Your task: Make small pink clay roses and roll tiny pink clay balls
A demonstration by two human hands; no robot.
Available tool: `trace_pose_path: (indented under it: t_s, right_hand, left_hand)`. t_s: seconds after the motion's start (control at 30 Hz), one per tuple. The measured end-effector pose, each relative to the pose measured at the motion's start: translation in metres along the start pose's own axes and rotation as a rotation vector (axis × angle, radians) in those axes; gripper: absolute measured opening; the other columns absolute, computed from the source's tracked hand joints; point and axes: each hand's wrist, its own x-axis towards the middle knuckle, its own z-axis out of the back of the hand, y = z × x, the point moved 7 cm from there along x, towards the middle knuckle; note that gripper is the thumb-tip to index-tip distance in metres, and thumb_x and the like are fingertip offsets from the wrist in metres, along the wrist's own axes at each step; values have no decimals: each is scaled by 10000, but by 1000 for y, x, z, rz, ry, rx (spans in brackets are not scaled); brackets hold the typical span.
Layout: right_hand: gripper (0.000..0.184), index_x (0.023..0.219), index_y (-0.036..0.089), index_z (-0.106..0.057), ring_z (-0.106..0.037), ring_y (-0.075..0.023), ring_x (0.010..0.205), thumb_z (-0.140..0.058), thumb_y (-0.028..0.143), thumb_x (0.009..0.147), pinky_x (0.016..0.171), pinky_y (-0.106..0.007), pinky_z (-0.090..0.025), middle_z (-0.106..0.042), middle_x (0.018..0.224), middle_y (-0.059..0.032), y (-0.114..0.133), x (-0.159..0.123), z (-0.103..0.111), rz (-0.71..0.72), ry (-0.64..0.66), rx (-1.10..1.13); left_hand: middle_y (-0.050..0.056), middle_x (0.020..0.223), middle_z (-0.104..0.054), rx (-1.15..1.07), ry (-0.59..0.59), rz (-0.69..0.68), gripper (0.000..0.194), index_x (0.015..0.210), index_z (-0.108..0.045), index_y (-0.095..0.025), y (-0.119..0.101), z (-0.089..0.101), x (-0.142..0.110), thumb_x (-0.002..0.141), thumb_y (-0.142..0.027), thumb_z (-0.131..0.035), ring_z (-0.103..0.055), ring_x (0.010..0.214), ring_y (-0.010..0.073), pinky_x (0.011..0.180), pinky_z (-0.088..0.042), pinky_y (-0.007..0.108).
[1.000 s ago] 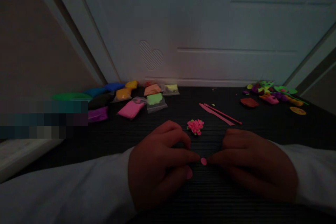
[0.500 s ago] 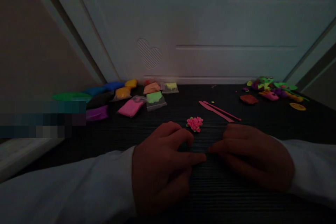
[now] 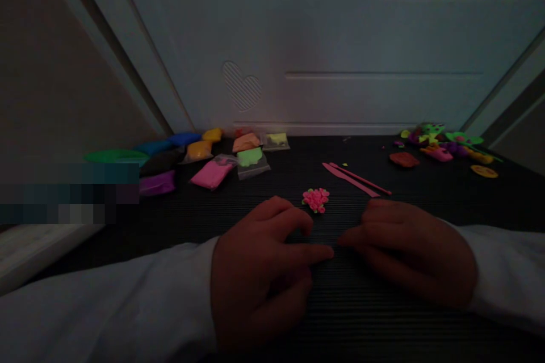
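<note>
Near the middle of the black ribbed tabletop (image 3: 366,329), my left hand (image 3: 264,278) rests with one finger stretched to the right and the others bent apart from it. Nothing shows in its fingers. Just across a small gap, my right hand (image 3: 417,255) has its fingers drawn together, tips pointing left; whatever they may pinch is hidden. Beyond the left fingers lies a cluster of small pink clay flowers (image 3: 315,199) with green bits at its edge. Behind the right hand are a pink modelling knife (image 3: 351,180) and a thin pink modelling stick (image 3: 361,177), side by side.
Bags of coloured clay lie at the back left, among them a pink bag (image 3: 214,172) and a light green one (image 3: 251,160). A flat red piece (image 3: 404,159), a yellow oval piece (image 3: 484,171) and several colourful clay shapes (image 3: 438,144) sit back right. A white panel (image 3: 340,102) stands behind.
My left hand's lower fingers have shifted slightly. My right hand, the flower cluster and the tools look unmoved.
</note>
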Motion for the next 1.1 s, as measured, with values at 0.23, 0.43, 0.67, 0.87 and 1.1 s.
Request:
trace_pose_path:
  t_s: [0.23, 0.43, 0.67, 0.87, 1.1]
  right_hand:
    - [220, 944, 154, -542, -450, -134, 613, -390, 126, 788, 569, -286, -276, -537, 672, -20, 0, 0, 0, -11, 20, -7]
    - [214, 942, 152, -539, -453, -136, 618, -398, 119, 784, 575, -287, -279, -535, 675, -20, 0, 0, 0, -4, 21, -2]
    - [229, 959, 162, -541, -463, -134, 626, -389, 123, 791, 578, -285, -292, -548, 686, -23, 0, 0, 0, -11, 17, -16]
    - [220, 933, 163, -550, -465, -133, 619, -389, 129, 786, 577, -285, -295, -549, 677, -22, 0, 1, 0, -10, 20, -22]
    - [223, 944, 162, -544, -467, -134, 623, -387, 127, 790, 582, -283, -298, -548, 676, -21, 0, 0, 1, -16, 9, -22]
  left_hand:
    - [50, 947, -462, -15, 13, -2, 409, 1033, -555, -251, 0, 0, 1, 641, -142, -518, -384, 900, 193, 759, -354, 367]
    - [55, 961, -464, 2, 32, -7, 384, 1032, -556, -250, 0, -2, 1, 659, -167, -511, -375, 921, 201, 787, -340, 392]
    - [50, 975, -468, 3, 39, 2, 376, 1035, -552, -251, 1, -2, 2, 668, -178, -511, -372, 925, 209, 789, -345, 406]
    - [54, 971, -472, 3, 36, -12, 369, 1030, -555, -253, -1, -1, 2, 671, -193, -499, -379, 914, 210, 781, -357, 405]
    - [41, 1030, -472, -15, 32, 6, 384, 1027, -543, -250, 0, 0, 2, 645, -215, -544, -373, 938, 209, 804, -365, 385]
